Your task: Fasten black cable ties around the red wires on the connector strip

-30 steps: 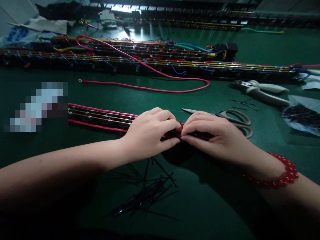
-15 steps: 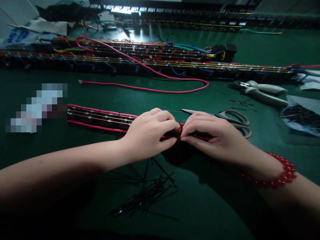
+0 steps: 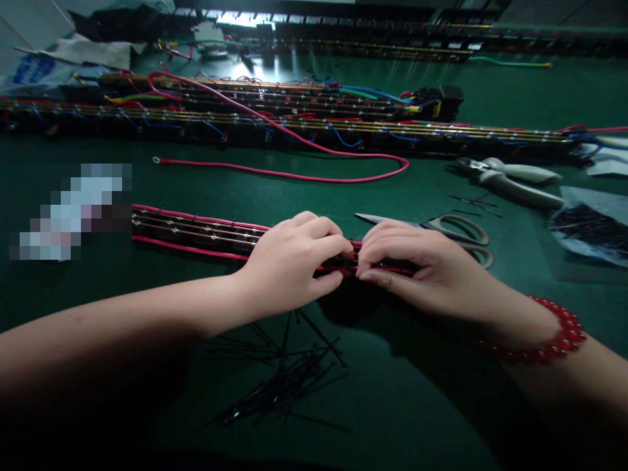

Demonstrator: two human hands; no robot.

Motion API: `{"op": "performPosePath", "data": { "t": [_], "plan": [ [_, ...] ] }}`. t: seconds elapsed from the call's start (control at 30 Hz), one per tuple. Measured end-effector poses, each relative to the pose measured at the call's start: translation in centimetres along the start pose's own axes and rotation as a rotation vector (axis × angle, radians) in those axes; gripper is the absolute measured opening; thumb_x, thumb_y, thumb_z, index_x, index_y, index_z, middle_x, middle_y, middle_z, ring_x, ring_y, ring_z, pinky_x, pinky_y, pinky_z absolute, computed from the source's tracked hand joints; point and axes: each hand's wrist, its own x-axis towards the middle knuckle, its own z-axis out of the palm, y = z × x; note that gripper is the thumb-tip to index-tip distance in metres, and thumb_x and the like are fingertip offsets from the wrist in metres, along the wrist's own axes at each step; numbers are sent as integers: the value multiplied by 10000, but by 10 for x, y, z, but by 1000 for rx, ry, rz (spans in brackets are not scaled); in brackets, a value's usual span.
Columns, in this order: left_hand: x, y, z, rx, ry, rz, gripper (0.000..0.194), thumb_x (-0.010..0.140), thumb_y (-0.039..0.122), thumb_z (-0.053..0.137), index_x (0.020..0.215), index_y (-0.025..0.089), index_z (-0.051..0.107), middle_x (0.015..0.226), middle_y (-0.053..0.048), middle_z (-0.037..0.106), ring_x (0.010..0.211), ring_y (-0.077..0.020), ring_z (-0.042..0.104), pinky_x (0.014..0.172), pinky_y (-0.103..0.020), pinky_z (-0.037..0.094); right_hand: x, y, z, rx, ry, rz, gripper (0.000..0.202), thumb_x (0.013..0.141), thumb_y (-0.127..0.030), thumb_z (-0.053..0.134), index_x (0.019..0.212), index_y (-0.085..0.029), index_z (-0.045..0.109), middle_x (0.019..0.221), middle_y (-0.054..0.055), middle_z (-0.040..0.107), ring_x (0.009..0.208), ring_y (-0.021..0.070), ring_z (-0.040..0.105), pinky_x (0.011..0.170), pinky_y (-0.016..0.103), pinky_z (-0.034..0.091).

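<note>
A narrow black strip (image 3: 212, 237) with metal rods and red wires along both edges lies crosswise on the table. My left hand (image 3: 299, 258) lies over it, with fingers on the far side and thumb on the near side, closed around it. Just to the right, my right hand (image 3: 412, 265) is pinched at the same strip, fingertips close to those of the left. Whatever its fingertips hold is too small or hidden to make out. Near my hands lies a loose pile of black cable ties (image 3: 287, 379). Scissors (image 3: 441, 226) rest partly behind my right hand.
Cutting pliers (image 3: 515, 178) and a plastic bag of black ties (image 3: 589, 226) lie at right. A red cable (image 3: 294, 175) with a ring terminal curves across the green table (image 3: 220, 190). Longer wired strips (image 3: 294, 124) stretch across behind. A blurred-out patch (image 3: 73, 212) sits at left.
My right hand has shifted slightly right, so the gap between the fingertips of both hands is a little wider. My left hand has barely moved.
</note>
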Motion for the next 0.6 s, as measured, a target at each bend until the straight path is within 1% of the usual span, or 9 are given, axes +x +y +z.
{"op": "performPosePath", "data": {
  "t": [0.1,0.23,0.33,0.43,0.6],
  "plan": [
    [0,0,0,-4,1,-1,166,869,214,630,1010,210,715,1032,-27,690,987,-225,588,841,-363,495,-1,0,-1,21,-8,0,53,915,-212,697,875,-184,715,854,39,728,843,169,660,802,307,521],
    [0,-1,0,-2,-3,5,174,860,211,635,1015,206,715,1035,-31,690,988,-229,585,841,-366,496,-2,0,-2,63,-25,10,57,919,-233,700,877,-195,704,865,38,722,858,178,657,825,320,522],
    [0,-1,-1,-8,-10,3,173,859,200,627,1009,205,713,1034,-33,689,978,-225,582,836,-362,494,-2,0,-3,86,-12,21,61,924,-235,693,874,-201,682,867,37,711,850,176,641,829,322,512],
    [0,-1,-1,-8,-7,0,162,869,197,615,1000,209,708,1033,-35,689,974,-217,578,834,-353,490,-3,0,-4,122,16,59,69,932,-238,678,876,-203,658,859,38,687,821,169,616,782,305,505],
    [0,-1,-1,-2,-15,-11,135,873,190,620,985,201,695,1036,-40,692,980,-214,576,831,-345,488,-3,-4,-4,139,22,130,101,954,-258,635,867,-207,636,850,41,645,785,165,601,717,290,501]
  ]
}}
